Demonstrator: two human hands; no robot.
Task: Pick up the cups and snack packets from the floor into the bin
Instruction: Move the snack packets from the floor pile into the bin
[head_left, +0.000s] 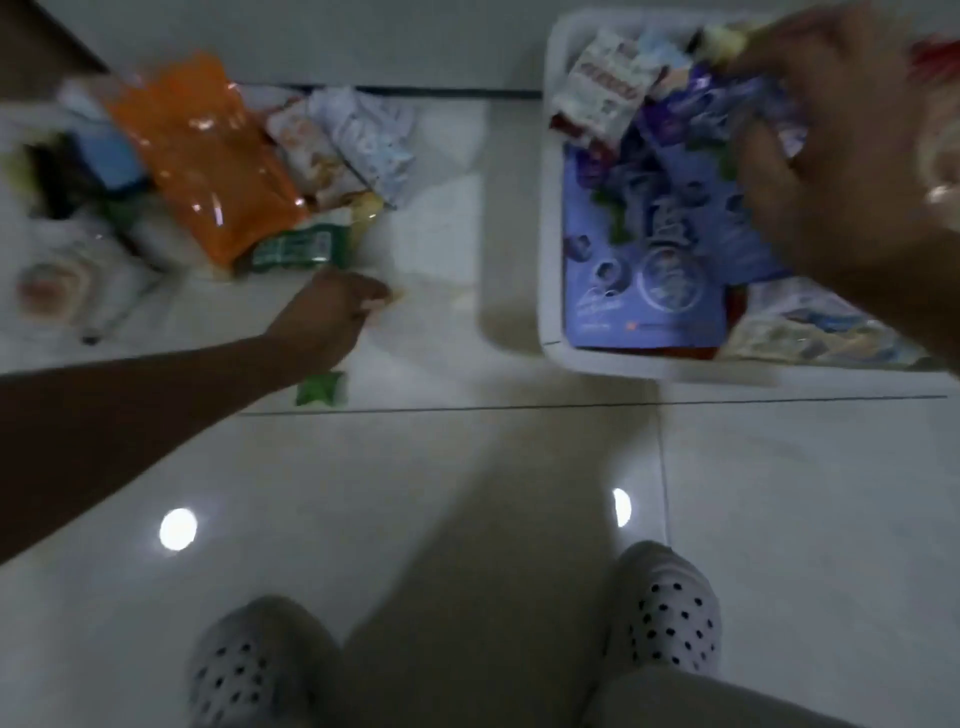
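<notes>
Head view, looking straight down at a pale tiled floor (467, 519). Nearest are the person's two feet in grey perforated clogs (670, 608).

Beyond them a bare left arm reaches in from the left. The left grip (337, 306), a bare hand, is low at the floor with its fingers curled. Motion blur hides whether it has pinched anything. A small green packet (322, 389) lies on the floor just on the near side of this grip, partly under the wrist.

Just past the left grip is a pile of litter. It holds a dark green packet (301, 249), then a large orange packet (202, 161), then crumpled pale packets (353, 140). Far to the left of the grip is a blurred round shape, possibly a clear cup (49, 291).

Well to the right of the left grip stands a white bin (550, 208). It already holds packets, including a big blue one (649, 260). The right grip (841, 156), also a bare hand, hovers over the bin's far side. Its curled fingers and thumb appear to pinch a crumpled purple packet (727, 98).

The packets look like thin, crinkly film. They are probably light, limp and slippery. A pinch at a sealed edge or corner should hold better than a flat grab. Cups would likely crush, so the rim suits best.
</notes>
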